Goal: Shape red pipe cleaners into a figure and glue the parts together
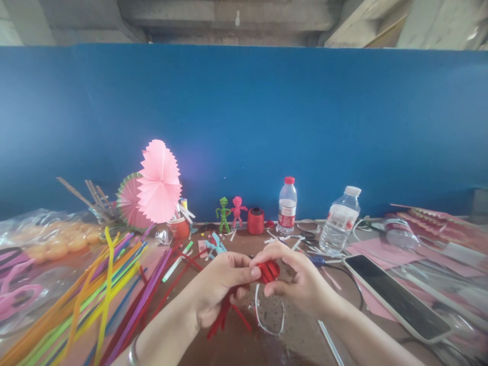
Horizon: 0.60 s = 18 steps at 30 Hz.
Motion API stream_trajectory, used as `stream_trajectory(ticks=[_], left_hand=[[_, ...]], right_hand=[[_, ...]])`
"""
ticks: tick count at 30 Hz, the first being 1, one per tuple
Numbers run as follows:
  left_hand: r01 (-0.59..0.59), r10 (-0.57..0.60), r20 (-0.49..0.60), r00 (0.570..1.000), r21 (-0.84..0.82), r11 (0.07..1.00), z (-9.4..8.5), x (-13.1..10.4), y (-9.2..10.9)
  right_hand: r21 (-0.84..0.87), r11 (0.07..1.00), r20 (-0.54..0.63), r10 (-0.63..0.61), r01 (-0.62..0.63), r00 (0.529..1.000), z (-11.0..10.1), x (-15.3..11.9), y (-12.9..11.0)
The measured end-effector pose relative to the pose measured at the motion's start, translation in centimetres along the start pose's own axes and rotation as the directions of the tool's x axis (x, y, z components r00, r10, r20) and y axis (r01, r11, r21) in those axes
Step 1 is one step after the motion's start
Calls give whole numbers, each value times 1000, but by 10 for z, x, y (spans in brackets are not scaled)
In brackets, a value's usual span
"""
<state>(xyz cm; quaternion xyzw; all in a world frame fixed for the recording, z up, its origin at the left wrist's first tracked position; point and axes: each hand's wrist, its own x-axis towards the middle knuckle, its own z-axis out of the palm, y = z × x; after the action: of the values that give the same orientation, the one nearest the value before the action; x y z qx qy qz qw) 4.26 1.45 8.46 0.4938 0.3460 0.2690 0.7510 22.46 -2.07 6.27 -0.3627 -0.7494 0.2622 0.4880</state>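
Red coil is pinched between left hand and right hand, seemingly to steady its shape.

Cropped and Covered

The left hand and right hand partly cover the red piece. The left edge cuts pink handles; the bottom edge cuts colourful strips. At right, papers blur; bottle labels are unreadable.

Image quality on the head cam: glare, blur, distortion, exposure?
Head view: wide-angle stretch toward the edges, worst on the plastic bag and the pink papers at right; front pink paper fan near blown out; blue wall unevenly lit, hazy purplish patch beside the fan; hands slightly soft.
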Motion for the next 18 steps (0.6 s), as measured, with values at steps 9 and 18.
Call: stream_trajectory(ticks=[9,18], left_hand=[[8,-1,50,999,-149,989,5,-1,-4],[20,-12,40,999,-226,974,6,-1,-4]], right_hand=[[107,989,-94,-97,106,991,3,-2,8],[119,986,-71,-106,114,992,-1,-1,1]])
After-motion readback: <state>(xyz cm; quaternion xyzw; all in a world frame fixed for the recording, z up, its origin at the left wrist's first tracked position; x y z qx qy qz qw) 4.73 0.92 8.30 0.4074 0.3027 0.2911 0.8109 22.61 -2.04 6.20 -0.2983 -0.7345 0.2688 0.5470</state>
